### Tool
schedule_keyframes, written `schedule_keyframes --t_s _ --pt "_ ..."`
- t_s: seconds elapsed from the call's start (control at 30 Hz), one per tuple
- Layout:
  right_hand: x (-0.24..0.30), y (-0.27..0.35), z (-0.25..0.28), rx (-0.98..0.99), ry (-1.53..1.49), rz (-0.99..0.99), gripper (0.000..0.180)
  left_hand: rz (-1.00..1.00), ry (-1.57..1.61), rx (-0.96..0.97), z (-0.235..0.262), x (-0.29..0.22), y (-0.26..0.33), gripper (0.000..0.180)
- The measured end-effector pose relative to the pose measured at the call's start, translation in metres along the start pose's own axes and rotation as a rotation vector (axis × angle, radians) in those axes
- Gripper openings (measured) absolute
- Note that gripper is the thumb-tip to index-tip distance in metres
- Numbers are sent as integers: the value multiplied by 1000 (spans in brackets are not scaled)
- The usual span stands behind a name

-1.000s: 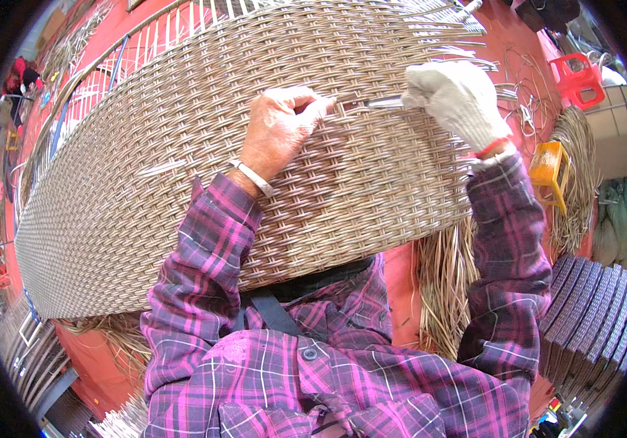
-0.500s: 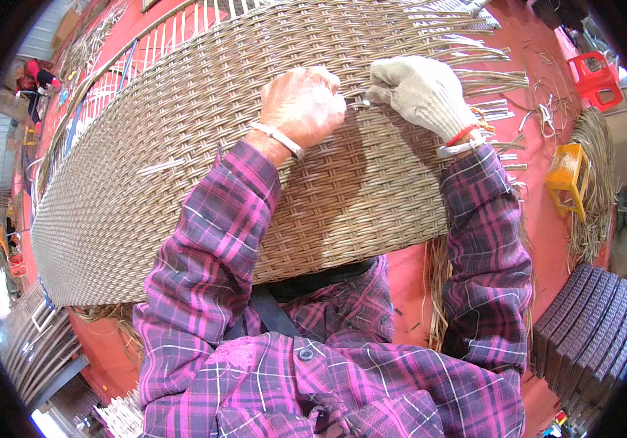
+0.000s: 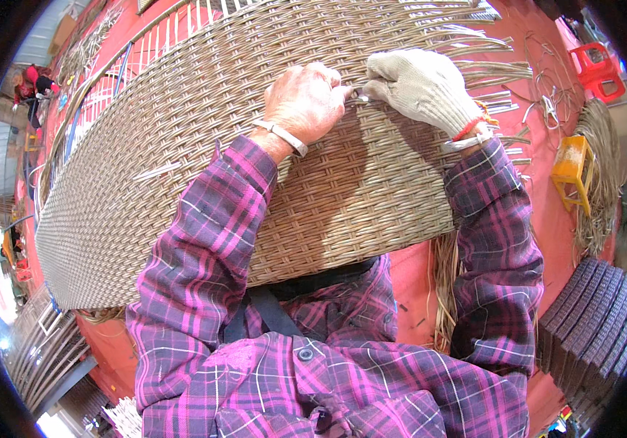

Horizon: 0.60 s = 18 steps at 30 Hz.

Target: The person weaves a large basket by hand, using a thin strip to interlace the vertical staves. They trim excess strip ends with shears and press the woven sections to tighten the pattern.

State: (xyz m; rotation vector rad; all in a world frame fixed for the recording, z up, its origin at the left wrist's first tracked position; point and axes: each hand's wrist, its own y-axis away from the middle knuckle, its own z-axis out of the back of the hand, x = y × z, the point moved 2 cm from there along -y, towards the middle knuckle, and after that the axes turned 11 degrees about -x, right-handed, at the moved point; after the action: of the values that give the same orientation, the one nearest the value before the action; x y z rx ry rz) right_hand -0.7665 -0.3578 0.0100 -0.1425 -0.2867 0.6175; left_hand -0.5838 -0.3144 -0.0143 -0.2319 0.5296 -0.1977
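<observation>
A large woven wicker panel [image 3: 255, 182] in brownish strands lies across my lap and spreads to the far left. My bare left hand [image 3: 305, 104] is closed near its middle, thumb and finger pinched at the weave. Close beside it, my gloved right hand [image 3: 424, 89] pinches too. Between the fingertips shows a short pale strand end [image 3: 359, 98]; the fingers hide most of it. Loose strand ends [image 3: 507, 69] stick out past the panel's right edge. Another pale strand [image 3: 159, 171] lies on the weave to the left of my left sleeve.
Red sheeting [image 3: 416, 292] covers the floor. On the right are a red stool [image 3: 598, 71], a yellow stool [image 3: 572, 164], a long bundle of strands [image 3: 597, 186] and a stack of dark woven pieces [image 3: 592, 314]. A person [image 3: 33, 84] is at the far left.
The whole view has shifted slightly. My left thumb now reaches further toward the right hand's fingertips, and less of the pale strand end shows between them. Both hands stay at the same spot of weave.
</observation>
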Motion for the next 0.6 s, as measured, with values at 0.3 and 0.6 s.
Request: schedule_keyframes --t_s 0.3,0.6 --pt "-5 2 10 117 -42 -97 24 -19 124 -22 -1 -1 8 27" --pt "-13 6 24 177 42 -48 20 66 60 -191 -13 -20 27 23"
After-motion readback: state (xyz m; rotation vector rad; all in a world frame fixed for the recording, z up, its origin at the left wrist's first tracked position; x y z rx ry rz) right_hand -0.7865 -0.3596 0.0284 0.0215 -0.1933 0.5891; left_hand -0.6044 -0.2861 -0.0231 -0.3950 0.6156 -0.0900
